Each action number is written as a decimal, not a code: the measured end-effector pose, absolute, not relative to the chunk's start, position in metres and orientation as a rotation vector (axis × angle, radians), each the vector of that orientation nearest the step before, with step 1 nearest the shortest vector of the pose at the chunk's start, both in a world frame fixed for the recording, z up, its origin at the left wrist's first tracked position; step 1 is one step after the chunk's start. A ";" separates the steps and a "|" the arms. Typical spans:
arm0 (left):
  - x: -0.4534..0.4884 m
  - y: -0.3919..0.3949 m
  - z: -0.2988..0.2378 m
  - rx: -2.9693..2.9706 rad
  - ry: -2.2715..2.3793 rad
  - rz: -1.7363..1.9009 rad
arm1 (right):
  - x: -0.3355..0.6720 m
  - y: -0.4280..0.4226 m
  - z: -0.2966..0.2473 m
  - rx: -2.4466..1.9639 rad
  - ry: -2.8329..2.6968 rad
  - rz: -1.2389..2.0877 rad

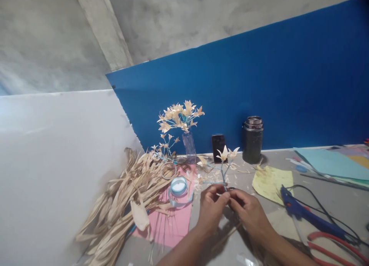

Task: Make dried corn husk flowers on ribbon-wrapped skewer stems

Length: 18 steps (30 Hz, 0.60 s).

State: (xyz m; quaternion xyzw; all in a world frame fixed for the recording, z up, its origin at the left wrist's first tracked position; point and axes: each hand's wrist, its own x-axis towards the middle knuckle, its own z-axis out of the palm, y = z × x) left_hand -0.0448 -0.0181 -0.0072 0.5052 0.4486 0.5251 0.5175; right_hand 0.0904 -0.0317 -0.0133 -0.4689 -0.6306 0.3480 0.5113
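Observation:
A branched spray of cream husk flowers (223, 155) with blue-wrapped stems stands upright above my fingers. My left hand (212, 206) pinches the base of its stem between thumb and fingers. Right against it, my right hand (249, 208) has its thumb and fingertips closed at the same spot; the fingertips partly hide what they grip. A thin brownish strip or stalk hangs below the hands. Left of my hands, a roll of light blue ribbon (178, 186) lies on pink paper (178, 229), with thin wires (163, 229) nearer me.
Dried husks (115, 204) are heaped at the left. At the back stand a clear vase (189, 145) of finished husk flowers (180, 115), a phone (218, 147) and a dark flask (253, 139). A blue glue gun (314, 218), its cable and red-handled scissors (331, 245) lie at the right.

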 end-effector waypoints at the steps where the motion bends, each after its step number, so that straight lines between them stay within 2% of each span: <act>1: -0.044 -0.018 -0.007 1.210 1.077 1.289 | 0.091 -0.032 -0.013 -1.132 -1.521 0.838; 8: -0.045 -0.018 -0.002 1.267 1.144 1.419 | 0.091 -0.031 -0.014 -1.167 -1.566 0.896; 18: -0.045 -0.020 0.004 1.188 1.039 1.343 | 0.091 -0.033 -0.016 -1.215 -1.619 0.905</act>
